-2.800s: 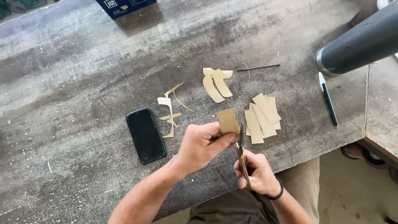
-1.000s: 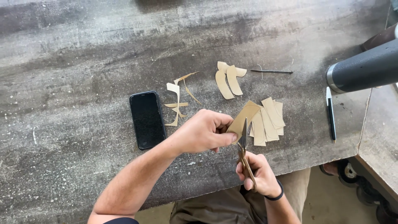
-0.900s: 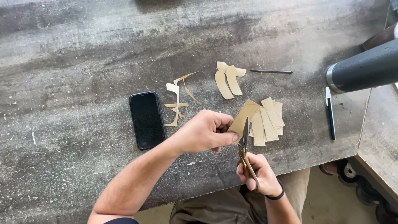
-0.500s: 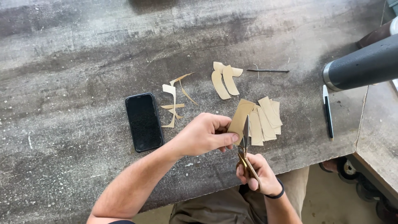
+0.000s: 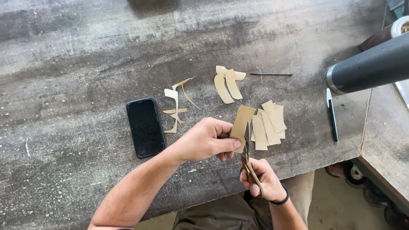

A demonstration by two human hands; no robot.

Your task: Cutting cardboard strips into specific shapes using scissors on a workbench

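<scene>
Bare tabletop lies open on the left; phone, paper scraps and black cylinder crowd the rest.

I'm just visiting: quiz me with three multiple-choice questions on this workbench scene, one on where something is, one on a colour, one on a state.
1. Where does the phone lie?
A. left of the thin scraps
B. on the stack of cut strips
C. beside the pen

2. What colour is the piece being cut?
A. blue
B. tan
C. white

3. What does the left hand do?
A. rests flat on the table
B. holds the phone
C. pinches the tan piece

Answers: 1 A, the dark phone lies left of the scraps. 2 B, it is tan like the strips. 3 C, its fingers grip the piece while the right hand works scissors on it.
</scene>
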